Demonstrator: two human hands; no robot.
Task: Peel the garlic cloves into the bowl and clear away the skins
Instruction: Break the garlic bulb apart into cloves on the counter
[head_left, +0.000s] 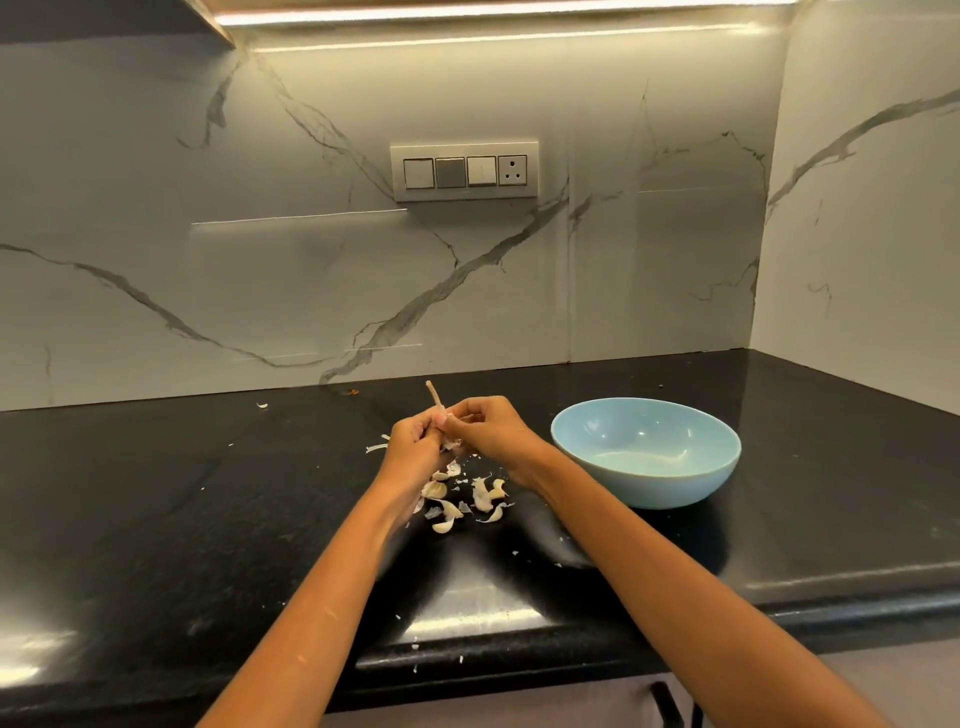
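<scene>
- Garlic cloves (460, 501) and papery skins (375, 447) lie scattered on the black countertop (156, 493), just below the two hands.
- Left hand (413, 441) curls around what seems to be a garlic stalk (435, 399), partly hidden.
- Right hand (491, 428) pinches the same piece.
- Pale blue bowl (645, 451) sits just right of the hands.

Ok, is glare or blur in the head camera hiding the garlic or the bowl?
Head view: strip-light glare streaks the glossy black stone countertop at its front edge, clear of the pale garlic cloves and skins; the light blue round bowl shows small highlights only; wide-angle bending at the edges; both hands look slightly soft.
</scene>
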